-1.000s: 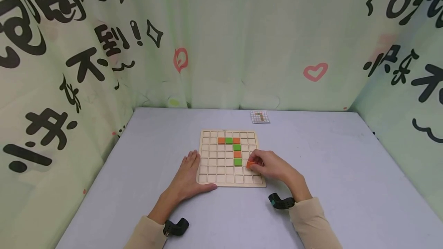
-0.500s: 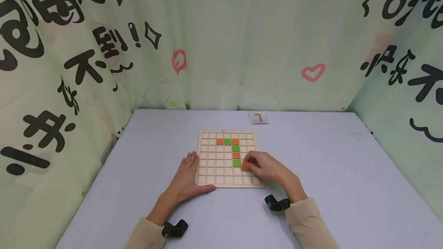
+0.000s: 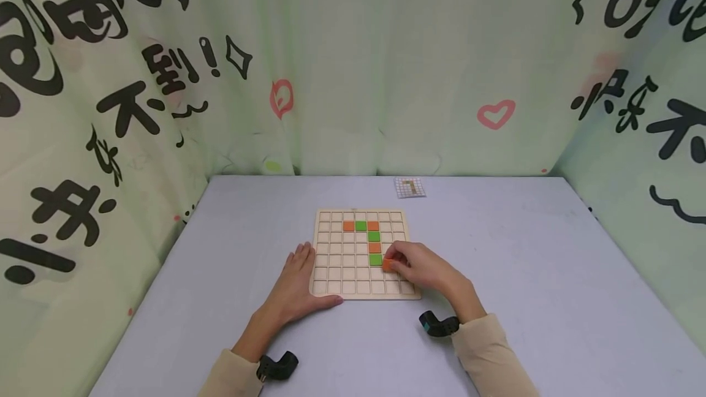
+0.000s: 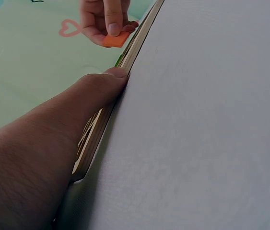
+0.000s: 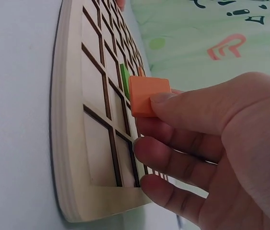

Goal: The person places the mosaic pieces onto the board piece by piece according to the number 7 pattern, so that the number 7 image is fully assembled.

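Note:
A wooden grid board (image 3: pixel 342 287) lies on the table. Orange and green square tiles fill a row near its far side and a column running down from it, ending at a green tile (image 3: pixel 375 259). My right hand (image 3: pixel 425 266) pinches an orange square tile (image 5: pixel 142 93) between thumb and fingers, close over the board, just to the right and near side of that green tile. Along the board's left edge rests my left hand (image 3: pixel 292 293), fingers straight. Its thumb (image 4: pixel 101 86) is stretched along the near edge.
Behind the board lies a small card (image 3: pixel 410 187) printed with a grid and a coloured pattern. Pale green curtains (image 3: pixel 331 66) with black writing and hearts hang around the white table (image 3: pixel 496 225). Each wrist carries a black camera mount (image 3: pixel 439 325).
My right hand has moved a little left over the board with the orange tile, nearer the lowest green tile. The left hand stays at the board's edge. The head view has shifted slightly.

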{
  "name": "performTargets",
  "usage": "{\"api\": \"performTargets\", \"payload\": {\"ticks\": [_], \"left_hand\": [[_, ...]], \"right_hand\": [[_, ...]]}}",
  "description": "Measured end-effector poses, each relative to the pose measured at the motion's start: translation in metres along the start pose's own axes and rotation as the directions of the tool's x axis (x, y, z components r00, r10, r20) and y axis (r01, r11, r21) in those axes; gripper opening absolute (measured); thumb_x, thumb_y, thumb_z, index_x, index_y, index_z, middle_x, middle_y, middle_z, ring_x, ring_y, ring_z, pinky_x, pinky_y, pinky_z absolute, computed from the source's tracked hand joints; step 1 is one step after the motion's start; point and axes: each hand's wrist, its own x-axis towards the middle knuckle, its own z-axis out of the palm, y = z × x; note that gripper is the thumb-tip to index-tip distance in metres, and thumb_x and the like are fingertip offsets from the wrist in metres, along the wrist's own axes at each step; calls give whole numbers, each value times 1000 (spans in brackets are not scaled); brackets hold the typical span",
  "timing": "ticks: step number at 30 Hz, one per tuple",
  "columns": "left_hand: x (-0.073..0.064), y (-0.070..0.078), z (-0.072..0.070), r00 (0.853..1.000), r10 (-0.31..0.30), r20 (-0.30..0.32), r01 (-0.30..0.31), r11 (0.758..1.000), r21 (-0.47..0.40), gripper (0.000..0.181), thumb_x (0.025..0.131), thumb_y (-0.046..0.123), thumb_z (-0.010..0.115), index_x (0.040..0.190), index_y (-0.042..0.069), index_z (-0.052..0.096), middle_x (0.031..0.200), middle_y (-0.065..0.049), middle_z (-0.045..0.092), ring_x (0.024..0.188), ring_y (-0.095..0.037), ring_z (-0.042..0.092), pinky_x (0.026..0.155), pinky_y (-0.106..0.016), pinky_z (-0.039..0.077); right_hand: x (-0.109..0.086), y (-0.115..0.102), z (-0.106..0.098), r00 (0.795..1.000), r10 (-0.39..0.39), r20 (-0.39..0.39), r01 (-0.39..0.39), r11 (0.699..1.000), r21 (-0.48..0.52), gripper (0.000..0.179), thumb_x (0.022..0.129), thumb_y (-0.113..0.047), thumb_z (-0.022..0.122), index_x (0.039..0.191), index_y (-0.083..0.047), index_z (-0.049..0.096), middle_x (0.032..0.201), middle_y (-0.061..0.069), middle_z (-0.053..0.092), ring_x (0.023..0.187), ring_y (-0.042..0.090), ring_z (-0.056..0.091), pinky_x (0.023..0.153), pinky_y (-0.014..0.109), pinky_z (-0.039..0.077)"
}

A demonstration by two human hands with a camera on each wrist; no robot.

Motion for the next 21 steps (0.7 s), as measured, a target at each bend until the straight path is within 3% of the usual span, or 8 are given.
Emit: {"api": "performTargets", "payload": {"ticks": [21], "left_hand": [[1, -2, 2, 1000, 5, -1, -5, 1000, 8, 122, 72, 71, 74, 156, -4, 26, 166, -21, 22, 156, -34, 16, 128, -49, 17]], "right_hand": [[3, -7, 7, 999, -34, -5, 34, 998, -48, 10, 98, -17, 66, 106, -12, 68, 99, -3, 68, 86, 9, 57, 79, 28, 53]]}}
